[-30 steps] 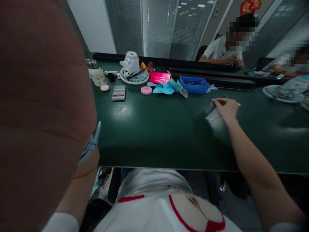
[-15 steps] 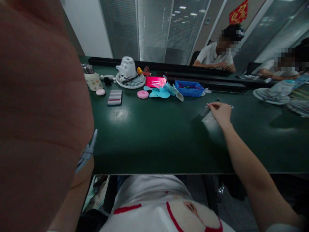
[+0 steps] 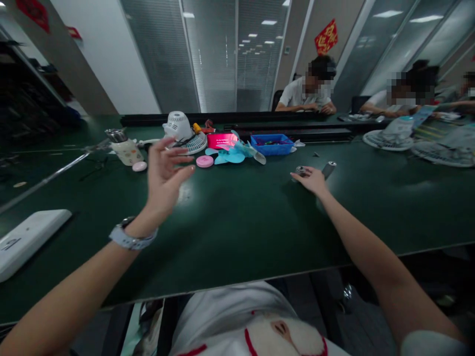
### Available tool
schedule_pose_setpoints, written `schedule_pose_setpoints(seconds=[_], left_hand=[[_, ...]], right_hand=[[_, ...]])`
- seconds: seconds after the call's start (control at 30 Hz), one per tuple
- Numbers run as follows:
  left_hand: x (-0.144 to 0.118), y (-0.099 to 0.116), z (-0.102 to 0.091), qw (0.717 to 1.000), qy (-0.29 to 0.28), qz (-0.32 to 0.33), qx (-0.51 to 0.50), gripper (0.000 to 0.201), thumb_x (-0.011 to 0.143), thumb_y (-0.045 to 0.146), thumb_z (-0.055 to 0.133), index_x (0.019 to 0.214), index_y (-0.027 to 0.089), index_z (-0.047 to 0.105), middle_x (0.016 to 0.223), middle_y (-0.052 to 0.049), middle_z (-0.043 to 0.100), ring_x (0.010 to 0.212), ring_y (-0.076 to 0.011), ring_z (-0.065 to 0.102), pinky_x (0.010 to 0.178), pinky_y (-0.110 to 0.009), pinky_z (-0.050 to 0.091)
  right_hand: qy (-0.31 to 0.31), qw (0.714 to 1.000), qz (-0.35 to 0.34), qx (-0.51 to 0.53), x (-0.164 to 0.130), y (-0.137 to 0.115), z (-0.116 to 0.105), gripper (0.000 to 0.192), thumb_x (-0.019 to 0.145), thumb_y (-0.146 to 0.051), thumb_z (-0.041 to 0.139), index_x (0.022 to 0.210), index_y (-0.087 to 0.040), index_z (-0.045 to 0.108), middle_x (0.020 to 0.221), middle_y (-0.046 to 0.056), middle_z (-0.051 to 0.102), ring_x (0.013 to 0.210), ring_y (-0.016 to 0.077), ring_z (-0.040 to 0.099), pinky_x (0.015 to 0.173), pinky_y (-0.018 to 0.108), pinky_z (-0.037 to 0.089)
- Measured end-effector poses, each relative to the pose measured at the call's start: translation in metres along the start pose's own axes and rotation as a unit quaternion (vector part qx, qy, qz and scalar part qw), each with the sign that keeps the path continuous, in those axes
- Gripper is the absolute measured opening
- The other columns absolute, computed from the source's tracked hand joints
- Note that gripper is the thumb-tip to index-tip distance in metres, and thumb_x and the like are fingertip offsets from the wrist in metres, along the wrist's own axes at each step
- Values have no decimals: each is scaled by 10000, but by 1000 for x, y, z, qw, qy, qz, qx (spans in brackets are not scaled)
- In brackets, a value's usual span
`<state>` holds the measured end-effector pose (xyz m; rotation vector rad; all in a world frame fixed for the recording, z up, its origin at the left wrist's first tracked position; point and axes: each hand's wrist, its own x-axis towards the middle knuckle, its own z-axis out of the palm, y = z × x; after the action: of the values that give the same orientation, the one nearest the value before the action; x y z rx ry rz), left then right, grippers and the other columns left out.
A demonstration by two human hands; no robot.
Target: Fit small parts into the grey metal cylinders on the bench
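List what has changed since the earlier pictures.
The left hand has moved away from the camera and is now open above the table; a white box now shows at the left. The right hand stays by the small cylinder; its grip is unclear. The pink disc and blue tray stayed put.

Right hand (image 3: 310, 181) half-masking the metal piece (image 3: 301, 169) at its fingertips! Beyond it, contents (image 3: 270, 143) of the blue tray (image 3: 272, 150), too small to name; far to its left, a white box (image 3: 31, 240) runs out of view!
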<state>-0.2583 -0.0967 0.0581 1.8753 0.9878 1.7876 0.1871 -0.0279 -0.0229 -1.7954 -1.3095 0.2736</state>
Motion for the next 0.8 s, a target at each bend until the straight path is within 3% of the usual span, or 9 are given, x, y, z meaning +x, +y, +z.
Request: schedule_pose_setpoints(seconds=[0.1, 0.17, 0.27, 0.37, 0.47, 0.6, 0.8], left_hand=[[-26, -28, 27, 987, -105, -112, 51, 506, 798, 387, 703, 1243, 217, 534, 1140, -81, 638, 987, -215, 637, 821, -374, 533], [-38, -34, 43, 976, -168, -114, 84, 436, 857, 391, 633, 1250, 217, 559, 1141, -81, 663, 1039, -222, 633, 881, -382, 517], [-43, -26, 66, 964, -228, -85, 105, 453, 896, 431, 579, 1309, 244, 571, 1229, -74, 670, 1101, -236, 623, 900, -368, 516], [-42, -19, 85, 966, -234, -59, 95, 425, 911, 431, 561, 1287, 243, 617, 1269, -69, 666, 1140, -241, 619, 964, -384, 499], [-41, -24, 94, 972, -208, -65, 86, 327, 923, 408, 546, 1156, 244, 707, 1206, -57, 699, 1118, -224, 637, 985, -373, 494], [-35, -33, 91, 969, -211, -105, 78, 299, 877, 416, 614, 1093, 255, 743, 1135, -49, 733, 1052, -232, 671, 946, -375, 519], [-22, -39, 88, 941, -249, -229, -17, 334, 795, 455, 698, 979, 187, 772, 985, -78, 772, 915, -239, 710, 797, -347, 562]], right_hand=[[-17, 999, 2, 49, -10, -11, 6, 424, 697, -367, 794, 1016, -101, 709, 953, 139, 747, 866, 232, 712, 820, 344, 557], [-57, 992, -50, 105, -28, -32, 17, 409, 723, -391, 774, 1022, -119, 712, 981, 129, 748, 869, 228, 713, 832, 356, 559], [-183, 956, -160, 167, -66, -75, 44, 408, 723, -403, 776, 1041, -154, 724, 993, 98, 751, 879, 225, 708, 851, 367, 555], [-263, 916, -235, 190, -99, -108, 76, 321, 737, -339, 761, 1013, -178, 734, 963, 58, 752, 863, 212, 696, 823, 345, 546], [-281, 906, -262, 174, -113, -120, 95, 230, 757, -325, 736, 942, -189, 734, 841, 20, 738, 765, 193, 673, 725, 311, 525], [-275, 911, -271, 147, -115, -119, 98, 230, 771, -368, 733, 916, -190, 726, 765, 6, 710, 701, 177, 641, 657, 290, 478], [-274, 912, -270, 142, -115, -117, 94, 356, 764, -467, 741, 1012, -211, 733, 833, 16, 733, 744, 185, 658, 665, 287, 472]])
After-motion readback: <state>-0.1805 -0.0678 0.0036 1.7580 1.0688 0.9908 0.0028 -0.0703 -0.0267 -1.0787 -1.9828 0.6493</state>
